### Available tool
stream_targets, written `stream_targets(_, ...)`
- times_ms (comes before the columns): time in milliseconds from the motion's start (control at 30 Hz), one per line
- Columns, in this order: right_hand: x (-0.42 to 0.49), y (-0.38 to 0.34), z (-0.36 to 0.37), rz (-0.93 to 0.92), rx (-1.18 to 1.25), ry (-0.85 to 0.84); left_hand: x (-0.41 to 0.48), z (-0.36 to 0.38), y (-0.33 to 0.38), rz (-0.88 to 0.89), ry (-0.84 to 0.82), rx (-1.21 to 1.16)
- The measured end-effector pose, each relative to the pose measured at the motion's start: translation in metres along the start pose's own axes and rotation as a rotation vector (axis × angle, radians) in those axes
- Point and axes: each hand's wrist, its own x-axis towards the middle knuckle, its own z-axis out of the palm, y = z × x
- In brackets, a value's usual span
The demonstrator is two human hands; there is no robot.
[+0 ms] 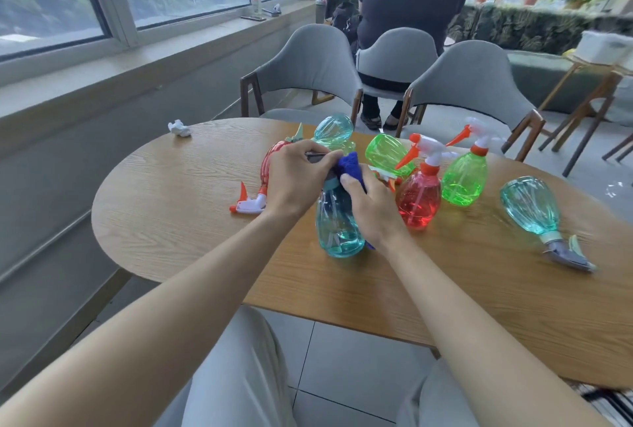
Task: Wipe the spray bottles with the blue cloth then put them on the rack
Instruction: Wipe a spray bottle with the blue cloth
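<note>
Two hands are tending the standing teal clear-plastic spray bottle (337, 221), just left of the upright red clear-plastic spray bottle (419, 202). The left hand (298, 180) is curling its fingers round the trigger head. The right hand (375, 210) is clamping the fuzzy blue cloth (349, 166) against the neck. Bracing the head while rubbing downward seems best.

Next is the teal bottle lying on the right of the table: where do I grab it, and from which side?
Take the teal bottle round its neck, coming down from above. It lies on its side, trigger head nearest you, and tapers there; elsewhere it is wide and would likely roll.
</note>
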Motion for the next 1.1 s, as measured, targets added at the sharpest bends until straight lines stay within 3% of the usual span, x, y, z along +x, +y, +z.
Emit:
stream_targets(100,-0.011,0.014,-0.009,-0.023,0.040,-0.062,-0.003,0.014,0.004,-0.054,0.065,-0.015)
stream_targets(233,-0.031,0.040,-0.012,-0.380,-0.466,0.027,-0.005,0.030,0.004,-0.178,0.162,-0.142)
stream_targets(300,-0.034,0.049,-0.012,-0.472,-0.583,0.064,-0.007,0.035,0.006,-0.191,0.152,-0.146)
stream_targets(400,-0.030,0.050,-0.016,-0.365,-0.368,0.106,-0.011,0.040,0.013,-0.141,0.104,-0.111)
stream_targets(600,-0.008,0.040,-0.009,0.085,0.173,0.152,-0.015,0.040,0.015,-0.108,0.082,-0.180)
stream_targets(667,-0.011,0.043,-0.004,0.019,0.155,0.198,-0.018,0.041,0.014,-0.083,0.067,-0.221)
stream_targets(767,-0.030,0.049,0.005,-0.324,-0.122,0.223,-0.022,0.042,0.011,-0.060,0.086,-0.274)
stream_targets(833,-0.032,0.051,0.005,-0.407,-0.196,0.231,-0.022,0.043,0.010,-0.053,0.095,-0.272)
stream_targets(967,-0.019,0.043,0.001,-0.228,0.021,0.230,-0.021,0.042,0.011,-0.048,0.037,-0.270)
stream_targets(1100,-0.006,0.039,-0.005,-0.025,0.239,0.126,-0.021,0.036,0.012,-0.068,0.013,-0.312)
